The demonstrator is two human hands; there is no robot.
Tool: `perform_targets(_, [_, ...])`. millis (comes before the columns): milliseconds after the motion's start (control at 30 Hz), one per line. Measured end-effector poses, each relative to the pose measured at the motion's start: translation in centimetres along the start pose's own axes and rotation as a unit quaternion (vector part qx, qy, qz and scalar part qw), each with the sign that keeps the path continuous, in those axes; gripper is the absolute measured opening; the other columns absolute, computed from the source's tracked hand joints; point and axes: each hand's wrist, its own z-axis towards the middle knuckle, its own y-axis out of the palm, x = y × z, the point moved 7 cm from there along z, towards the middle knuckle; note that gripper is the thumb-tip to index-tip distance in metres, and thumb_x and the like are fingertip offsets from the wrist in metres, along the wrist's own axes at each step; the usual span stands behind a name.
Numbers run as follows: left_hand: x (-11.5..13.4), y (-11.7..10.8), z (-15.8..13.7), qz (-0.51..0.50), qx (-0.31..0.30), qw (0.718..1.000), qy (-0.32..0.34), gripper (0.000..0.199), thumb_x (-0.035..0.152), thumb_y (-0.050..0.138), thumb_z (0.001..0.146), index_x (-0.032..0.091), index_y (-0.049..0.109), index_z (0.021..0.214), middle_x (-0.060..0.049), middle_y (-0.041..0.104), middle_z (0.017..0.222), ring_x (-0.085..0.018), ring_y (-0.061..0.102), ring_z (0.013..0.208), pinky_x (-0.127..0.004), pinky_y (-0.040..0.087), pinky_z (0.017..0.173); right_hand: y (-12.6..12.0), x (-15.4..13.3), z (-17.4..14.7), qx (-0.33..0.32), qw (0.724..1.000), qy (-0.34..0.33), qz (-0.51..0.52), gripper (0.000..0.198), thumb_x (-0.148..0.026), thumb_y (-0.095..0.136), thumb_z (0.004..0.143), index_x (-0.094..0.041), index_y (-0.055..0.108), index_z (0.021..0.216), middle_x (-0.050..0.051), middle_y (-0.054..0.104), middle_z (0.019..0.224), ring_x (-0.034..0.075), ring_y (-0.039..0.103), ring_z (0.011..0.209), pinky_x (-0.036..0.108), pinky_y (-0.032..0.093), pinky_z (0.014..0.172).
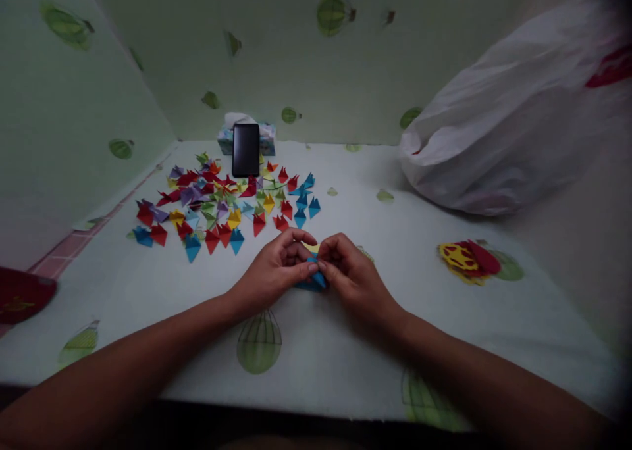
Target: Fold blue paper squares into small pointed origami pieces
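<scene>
Near the middle of the table, a small folded piece of blue paper (317, 279) is pinched between both my hands. My left hand (280, 262) grips it from the left with thumb and fingers, and my right hand (351, 272) pinches it from the right. A bit of yellow paper (312, 247) shows between the fingertips; how it lies against the blue one is hidden. Ahead and to the left, many small folded paper pieces (234, 218) in red, blue, yellow, green and purple are spread on the table.
A black phone (245, 150) leans on a tissue box (267, 139) at the back. A large white plastic bag (494, 121) stands at the back right. Red and yellow cut-outs (464, 259) lie to the right. A red object (22, 295) sits at the left edge.
</scene>
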Motion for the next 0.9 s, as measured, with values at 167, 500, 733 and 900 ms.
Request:
perform_targets(167, [0.5,-0.2,0.0,-0.016,0.011,1.000,0.019,0.036,0.024,0.078,0.075,0.020,0.055,0.102,0.003,0.067,0.074,-0.012,0.063,0.068,-0.025,0.047,0.065,0.4,1.3,0.2,-0.030,0.979,0.091,0.180,0.016,-0.034,0.061,0.090,-0.023,0.050,0.090,-0.005,0.056,0.065,0.012,0.055,0.053,0.026,0.048,0.054])
perform_targets(500, [0.8,-0.9,-0.2,0.000,0.061,0.996,0.066,0.030,0.020,0.076,0.076,0.020,0.055,0.098,0.003,0.063,0.079,-0.010,0.060,0.072,-0.022,0.047,0.069,1.5,1.7,-0.3,-0.088,0.967,0.149,0.189,0.041,-0.053,0.068,0.084,-0.019,0.054,0.069,-0.004,0.057,0.054,0.008,0.048,0.043,0.021,0.038,0.045])
perform_targets(733, [1.4,-1.4,-0.5,0.030,0.117,0.986,0.116,0.021,0.019,0.075,0.076,0.020,0.058,0.089,0.003,0.058,0.084,-0.009,0.057,0.075,-0.021,0.047,0.071,1.2,1.2,-0.2,-0.078,0.973,0.121,0.178,0.038,-0.053,0.064,0.087,-0.019,0.056,0.073,-0.002,0.059,0.059,0.010,0.052,0.046,0.024,0.044,0.048])
perform_targets(900, [1.3,-1.4,-0.5,0.040,0.112,0.985,0.122,0.019,0.020,0.074,0.078,0.020,0.058,0.088,0.003,0.058,0.081,-0.010,0.057,0.074,-0.022,0.047,0.070,1.3,1.2,-0.3,-0.081,0.979,0.116,0.144,0.036,-0.050,0.062,0.090,-0.018,0.055,0.072,-0.003,0.056,0.053,0.009,0.050,0.045,0.023,0.041,0.047])
